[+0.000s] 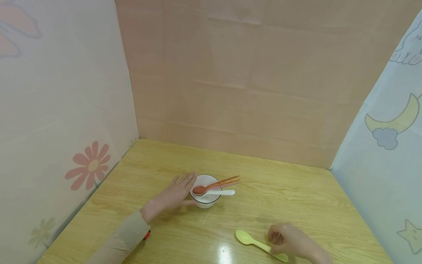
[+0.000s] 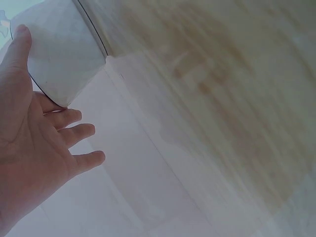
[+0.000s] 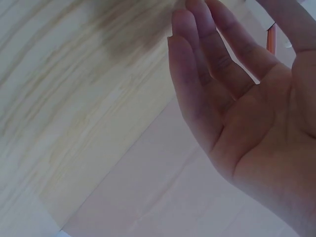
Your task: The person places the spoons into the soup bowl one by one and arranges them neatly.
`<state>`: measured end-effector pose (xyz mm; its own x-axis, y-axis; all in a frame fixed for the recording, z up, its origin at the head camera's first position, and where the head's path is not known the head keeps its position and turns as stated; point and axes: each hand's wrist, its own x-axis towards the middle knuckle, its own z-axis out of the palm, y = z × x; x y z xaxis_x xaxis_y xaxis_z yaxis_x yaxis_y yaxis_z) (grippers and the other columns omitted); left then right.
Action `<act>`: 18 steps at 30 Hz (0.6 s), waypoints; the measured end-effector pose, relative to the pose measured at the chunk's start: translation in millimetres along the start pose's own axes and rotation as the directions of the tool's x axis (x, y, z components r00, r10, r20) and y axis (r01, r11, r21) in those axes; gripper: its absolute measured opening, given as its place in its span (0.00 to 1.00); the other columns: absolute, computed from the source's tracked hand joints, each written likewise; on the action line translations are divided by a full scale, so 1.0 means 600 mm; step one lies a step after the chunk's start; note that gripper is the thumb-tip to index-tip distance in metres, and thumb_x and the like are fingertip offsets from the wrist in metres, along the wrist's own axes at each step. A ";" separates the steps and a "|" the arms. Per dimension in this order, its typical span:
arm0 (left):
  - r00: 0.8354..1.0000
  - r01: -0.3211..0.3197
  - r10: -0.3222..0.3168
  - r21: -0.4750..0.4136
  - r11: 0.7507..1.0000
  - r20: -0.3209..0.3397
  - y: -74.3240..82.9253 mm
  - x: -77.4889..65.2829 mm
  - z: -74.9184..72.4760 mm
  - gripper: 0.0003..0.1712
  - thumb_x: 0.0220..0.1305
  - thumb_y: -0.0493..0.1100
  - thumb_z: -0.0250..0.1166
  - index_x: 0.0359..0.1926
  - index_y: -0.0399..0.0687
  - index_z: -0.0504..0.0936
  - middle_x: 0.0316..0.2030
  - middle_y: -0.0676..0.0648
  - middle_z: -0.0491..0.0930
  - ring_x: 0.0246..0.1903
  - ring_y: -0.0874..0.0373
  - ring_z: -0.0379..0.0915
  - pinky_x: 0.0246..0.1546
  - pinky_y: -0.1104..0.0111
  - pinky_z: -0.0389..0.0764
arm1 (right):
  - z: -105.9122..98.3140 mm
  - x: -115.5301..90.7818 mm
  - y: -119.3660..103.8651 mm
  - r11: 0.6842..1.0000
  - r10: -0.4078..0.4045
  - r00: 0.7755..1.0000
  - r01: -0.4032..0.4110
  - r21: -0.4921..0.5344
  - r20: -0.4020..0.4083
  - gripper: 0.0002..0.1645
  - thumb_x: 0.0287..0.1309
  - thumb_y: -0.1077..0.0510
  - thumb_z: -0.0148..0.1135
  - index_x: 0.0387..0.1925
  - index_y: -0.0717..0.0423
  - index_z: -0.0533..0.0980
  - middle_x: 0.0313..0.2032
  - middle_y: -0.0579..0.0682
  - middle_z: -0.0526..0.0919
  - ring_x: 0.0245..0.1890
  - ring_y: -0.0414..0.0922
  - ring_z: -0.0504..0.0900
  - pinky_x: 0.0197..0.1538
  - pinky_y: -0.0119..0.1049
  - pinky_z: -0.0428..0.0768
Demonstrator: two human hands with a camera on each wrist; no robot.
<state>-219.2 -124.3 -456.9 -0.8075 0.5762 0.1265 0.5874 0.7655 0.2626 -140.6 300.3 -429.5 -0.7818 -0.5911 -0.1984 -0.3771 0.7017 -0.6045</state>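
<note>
A white bowl (image 1: 205,206) with a dark rim stands mid-table. In it lie a reddish-orange spoon (image 1: 199,189), a white spoon (image 1: 227,192) and slim orange sticks (image 1: 232,179) that stick out over the right rim. My left hand (image 1: 176,192) touches the bowl's left side, its fingers long and the thumb at the near side; the left wrist view shows the thumb against the bowl wall (image 2: 61,54). Nearer the front lies a yellow spoon (image 1: 244,237), bowl end leftward. Over its handle hovers my right hand (image 1: 291,240), fingers loosely bent; the right wrist view shows nothing in its palm.
The wooden table (image 1: 290,190) is walled by a plain peach cloth (image 1: 230,91) behind and printed cloths at left (image 1: 66,110) and right (image 1: 369,176). A bright light reflection (image 1: 225,253) shows at the front, left of the yellow spoon's handle.
</note>
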 end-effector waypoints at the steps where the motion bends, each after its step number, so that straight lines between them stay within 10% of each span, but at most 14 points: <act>1: 1.000 -0.001 0.001 0.004 1.000 0.002 0.000 0.000 0.000 0.54 0.65 0.65 0.60 0.76 0.34 0.52 0.77 0.35 0.51 0.76 0.38 0.49 0.72 0.37 0.54 | 0.002 0.000 0.000 1.000 0.010 1.000 -0.010 0.013 0.006 0.16 0.48 0.50 0.76 0.35 0.52 0.81 0.31 0.39 0.83 0.29 0.26 0.75 0.31 0.25 0.77; 18: 1.000 0.002 -0.002 -0.010 1.000 -0.004 -0.001 -0.001 0.002 0.54 0.66 0.66 0.58 0.76 0.35 0.51 0.78 0.36 0.49 0.77 0.38 0.48 0.73 0.38 0.53 | 0.012 0.005 -0.005 0.999 0.044 0.999 -0.044 0.003 0.017 0.18 0.42 0.55 0.79 0.35 0.51 0.80 0.29 0.37 0.80 0.28 0.26 0.73 0.30 0.25 0.76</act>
<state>-218.9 -124.5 -458.2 -0.8089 0.5734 0.1299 0.5851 0.7637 0.2728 -138.1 293.7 -434.1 -0.7894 -0.5661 -0.2376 -0.3409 0.7261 -0.5972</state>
